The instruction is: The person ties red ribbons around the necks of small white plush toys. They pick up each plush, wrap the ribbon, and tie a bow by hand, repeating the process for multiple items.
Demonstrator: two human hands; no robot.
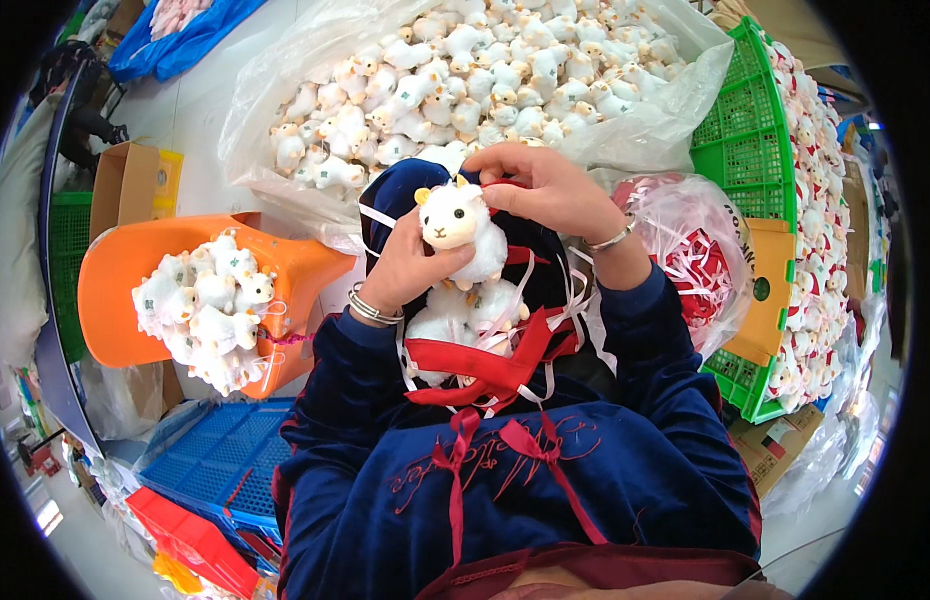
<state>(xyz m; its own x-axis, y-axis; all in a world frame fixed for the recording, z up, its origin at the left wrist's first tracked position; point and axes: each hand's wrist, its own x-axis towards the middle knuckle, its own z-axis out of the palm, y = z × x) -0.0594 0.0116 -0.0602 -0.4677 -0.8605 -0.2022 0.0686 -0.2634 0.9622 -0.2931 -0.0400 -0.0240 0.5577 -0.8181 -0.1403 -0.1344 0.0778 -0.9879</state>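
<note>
White fluffy plush animal: showing a cream face, dark eyes and yellow horns, it is standing roughly upright between the two hands, above the lap, and facing the wearer.
Left hand: curling around the plush animal's side, its thumb is pressing across the chest below the chin.
Right hand: its thumb and forefinger are pinching a narrow red strip beside the animal's head; the strip's far end is hiding from view.
Silver-coloured bangles: one is circling the left wrist, another the right.
Lap: more white plush animals are lying just below the held one, and flat red ribbons with thin white ties are crossing over them.
Bulk heap: a large translucent plastic bag is spreading open beyond the hands, holding many white plush animals.
Left side: a glossy orange plastic chair is carrying a pile of similar animals; a blue plastic crate is sitting nearer the wearer.
Right side: a clear plastic bag is holding red-and-white ribbons, and a green latticed plastic crate is standing beside it.
</note>
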